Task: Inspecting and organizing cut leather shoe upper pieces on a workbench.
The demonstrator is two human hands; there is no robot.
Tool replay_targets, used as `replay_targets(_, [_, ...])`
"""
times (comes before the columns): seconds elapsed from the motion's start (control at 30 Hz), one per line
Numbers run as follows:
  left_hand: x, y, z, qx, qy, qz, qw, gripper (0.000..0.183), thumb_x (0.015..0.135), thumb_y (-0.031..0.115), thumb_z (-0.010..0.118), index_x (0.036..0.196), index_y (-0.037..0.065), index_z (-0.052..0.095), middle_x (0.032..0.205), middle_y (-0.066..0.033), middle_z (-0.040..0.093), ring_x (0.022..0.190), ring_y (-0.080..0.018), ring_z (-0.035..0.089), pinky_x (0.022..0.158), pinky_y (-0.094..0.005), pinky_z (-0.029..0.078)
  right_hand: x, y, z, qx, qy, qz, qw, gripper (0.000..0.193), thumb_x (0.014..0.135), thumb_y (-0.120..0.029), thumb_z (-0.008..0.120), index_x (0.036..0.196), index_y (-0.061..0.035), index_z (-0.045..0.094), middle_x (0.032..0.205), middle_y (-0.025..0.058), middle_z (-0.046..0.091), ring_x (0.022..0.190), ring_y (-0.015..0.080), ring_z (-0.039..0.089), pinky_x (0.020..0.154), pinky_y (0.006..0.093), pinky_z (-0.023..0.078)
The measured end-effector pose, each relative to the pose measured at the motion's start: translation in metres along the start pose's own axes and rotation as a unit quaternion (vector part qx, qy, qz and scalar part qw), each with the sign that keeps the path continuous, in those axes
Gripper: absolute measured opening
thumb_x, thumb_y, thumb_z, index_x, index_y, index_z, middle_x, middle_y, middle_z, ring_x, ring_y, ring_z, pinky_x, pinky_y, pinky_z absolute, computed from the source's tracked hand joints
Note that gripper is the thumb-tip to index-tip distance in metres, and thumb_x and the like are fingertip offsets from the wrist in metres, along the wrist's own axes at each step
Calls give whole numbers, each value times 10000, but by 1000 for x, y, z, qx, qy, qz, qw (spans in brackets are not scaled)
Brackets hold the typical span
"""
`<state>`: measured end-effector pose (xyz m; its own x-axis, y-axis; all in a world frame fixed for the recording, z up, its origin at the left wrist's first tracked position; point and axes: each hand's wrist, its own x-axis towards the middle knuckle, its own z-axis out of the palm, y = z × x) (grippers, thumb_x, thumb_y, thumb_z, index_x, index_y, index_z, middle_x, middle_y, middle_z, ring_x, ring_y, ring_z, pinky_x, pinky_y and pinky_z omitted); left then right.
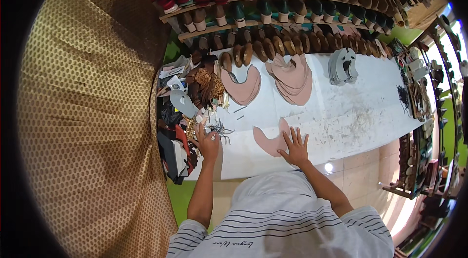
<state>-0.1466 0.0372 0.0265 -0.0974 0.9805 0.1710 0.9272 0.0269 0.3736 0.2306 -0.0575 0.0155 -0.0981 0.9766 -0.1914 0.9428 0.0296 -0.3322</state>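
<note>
My right hand (296, 147) lies flat with fingers spread on the right arm of a single pink crescent-shaped piece (265, 142) of thin sheet material, near the table's front edge. My left hand (207, 145) is over the cluttered left end of the table, its fingers and thumb apart. Beside its thumb is a loose heap of thin dark strips (222, 130). A small whitish object (200, 118) is just past its fingertips; I cannot make out its kind. Two short dark strips (240, 109) lie between the heap and the pink stacks.
Farther back sit two stacks of pink crescent pieces (247, 88) (297, 85) and a grey stack (342, 69). Leopard-print scraps (207, 80) and a grey disc (183, 103) crowd the left. Shoe racks (292, 24) line the back; a patterned curtain (92, 111) hangs left.
</note>
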Motion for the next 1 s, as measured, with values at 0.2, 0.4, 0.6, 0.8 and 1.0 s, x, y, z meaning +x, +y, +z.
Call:
replay_targets(0.2, [2, -2, -30, -50, 43, -13, 998, 119, 896, 219, 738, 956, 126, 779, 1594, -160, 425, 1546, -425, 234, 1165, -773, 23, 0, -2, -1, -13, -30, 10, 999, 894, 960, -671, 536, 1670, -248, 196, 1737, 156, 81, 1598, 397, 11, 1183, 746, -4])
replay_targets(0.4, [7, 22, -72, -111, 34, -64, 991, 130, 873, 203, 779, 957, 105, 762, 1577, -168, 463, 1527, -407, 292, 1232, -641, 112, -1, -2, -4, -6, -31, 15, 999, 902, 954, -645, 565, 1672, -249, 188, 1736, 159, 86, 1599, 395, 8, 1182, 745, -7])
replay_targets(0.6, [6, 44, -91, -187, 27, 36, 981, 84, 832, 102, 781, 908, 90, 746, 1554, -190, 474, 1516, -436, 292, 1235, -510, 224, 8, -9, -15, 69, -13, 57, 996, 756, 919, -444, 705, 1569, -176, 426, 1673, 205, 268, 1569, 430, 160, 1168, 759, 108])
replay_targets(0.8, [9, 81, -112, -245, -73, 76, 964, 105, 816, 119, 794, 906, 95, 744, 1582, -192, 448, 1530, -449, 265, 1233, -542, 200, 44, -73, -68, 294, 142, -80, 942, 520, 851, -207, 814, 1342, -117, 670, 1564, 183, 453, 1469, 427, 382, 1173, 596, 324])
replay_targets(1.0, [12, 115, -118, -245, -130, 134, 951, 90, 840, 92, 769, 919, 111, 729, 1617, -157, 418, 1561, -431, 212, 1249, -541, 177, 60, -126, -107, 361, 81, -200, 907, 351, 864, -241, 818, 1205, -172, 774, 1583, 151, 448, 1497, 415, 350, 1206, 535, 287])
